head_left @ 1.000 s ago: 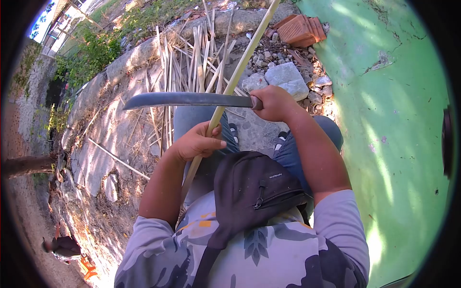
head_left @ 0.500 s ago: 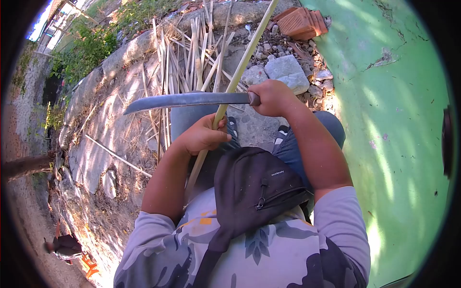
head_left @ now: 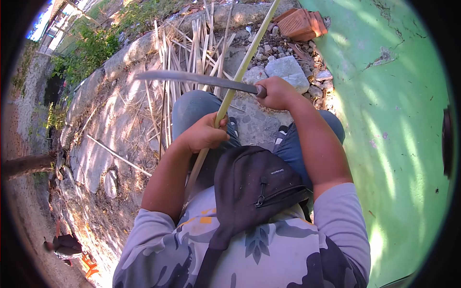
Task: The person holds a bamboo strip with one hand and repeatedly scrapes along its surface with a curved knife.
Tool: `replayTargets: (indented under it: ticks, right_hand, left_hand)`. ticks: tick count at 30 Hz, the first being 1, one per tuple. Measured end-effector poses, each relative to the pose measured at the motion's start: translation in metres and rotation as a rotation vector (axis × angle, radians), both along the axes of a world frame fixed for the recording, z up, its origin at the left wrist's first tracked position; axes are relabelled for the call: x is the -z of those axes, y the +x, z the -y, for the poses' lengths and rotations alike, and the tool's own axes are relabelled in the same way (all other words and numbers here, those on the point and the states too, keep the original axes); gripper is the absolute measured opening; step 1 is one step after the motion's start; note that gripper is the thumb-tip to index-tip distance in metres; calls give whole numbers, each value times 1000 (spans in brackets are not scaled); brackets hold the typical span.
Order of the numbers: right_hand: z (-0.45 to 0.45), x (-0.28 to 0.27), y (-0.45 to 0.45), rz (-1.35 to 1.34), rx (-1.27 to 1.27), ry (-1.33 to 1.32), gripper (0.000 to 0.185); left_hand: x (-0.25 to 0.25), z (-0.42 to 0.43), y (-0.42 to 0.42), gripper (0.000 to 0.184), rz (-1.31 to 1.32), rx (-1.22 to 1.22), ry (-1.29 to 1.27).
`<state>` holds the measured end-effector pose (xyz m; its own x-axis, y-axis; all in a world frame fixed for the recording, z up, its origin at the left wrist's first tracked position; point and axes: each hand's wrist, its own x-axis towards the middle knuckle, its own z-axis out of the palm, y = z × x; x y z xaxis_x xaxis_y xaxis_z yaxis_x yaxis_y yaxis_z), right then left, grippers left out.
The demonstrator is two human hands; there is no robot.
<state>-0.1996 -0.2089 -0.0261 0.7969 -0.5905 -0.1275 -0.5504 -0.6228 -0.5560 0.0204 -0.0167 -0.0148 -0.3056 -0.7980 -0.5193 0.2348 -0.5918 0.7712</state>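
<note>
A long pale green-yellow bamboo strip (head_left: 248, 56) slants from near my waist up past the top edge. My left hand (head_left: 205, 133) is closed around its lower part, above my lap. My right hand (head_left: 278, 92) grips the short handle of a machete (head_left: 197, 78). The long grey blade points left and crosses the strip above my left hand; whether its edge bites into the strip I cannot tell. Behind the blade lies a pile of split bamboo strips (head_left: 198, 53) on the ground.
Pale stone blocks (head_left: 288, 72) and rubble lie ahead, with stacked orange roof tiles (head_left: 302, 25) beyond. A green wall (head_left: 394, 120) runs along the right. A black bag (head_left: 252, 177) rests on my front. Far off at lower left is another person (head_left: 67, 245).
My right hand has moved slightly right and up the strip with the machete. The blade, level before, now tilts with its tip higher. My left hand has hardly moved.
</note>
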Motion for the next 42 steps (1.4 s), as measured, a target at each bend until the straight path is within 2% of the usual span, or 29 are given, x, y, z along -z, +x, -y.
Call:
replayTargets:
  ticks: [3, 6, 9, 12, 18, 19, 25, 28, 31, 34, 40, 42]
  right_hand:
    - [6, 4, 0, 22, 53, 49, 16]
    - [-1, 10, 0, 181, 48, 63, 17]
    - [-11, 5, 3, 185, -47, -27, 18]
    - [-3, -5, -1, -12, -27, -39, 15]
    - [3, 4, -4, 73, 56, 43, 15]
    - [-2, 6, -5, 192, 41, 15, 19]
    - [-8, -3, -6, 112, -92, -209, 20]
    - [9, 8, -9, 74, 77, 137, 20]
    - [6, 11, -7, 126, 68, -35, 20]
    - [-4, 1, -4, 131, 14, 5, 15]
    - [-6, -10, -5, 3, -95, -277, 16]
    - [4, 4, -11, 40, 37, 0, 16]
  left_hand:
    - [-1, 2, 1, 34, -42, -20, 24]
    - [-1, -1, 6, 34, -91, -36, 49]
    - [-2, -2, 3, 34, -78, -31, 10]
    - [-1, -1, -1, 33, 47, 19, -25]
    - [-3, -2, 3, 33, -21, 3, 13]
    - [-3, -2, 3, 33, -30, 0, 3]
    - [-1, -1, 0, 33, 45, 49, -49]
    - [0, -2, 0, 33, 55, 43, -52]
    - [-2, 0, 2, 33, 23, 29, -21]
    - [-3, -3, 1, 33, -3, 16, -15]
    - [3, -1, 0, 34, 81, 45, -44]
    - [5, -2, 0, 34, 74, 44, -70]
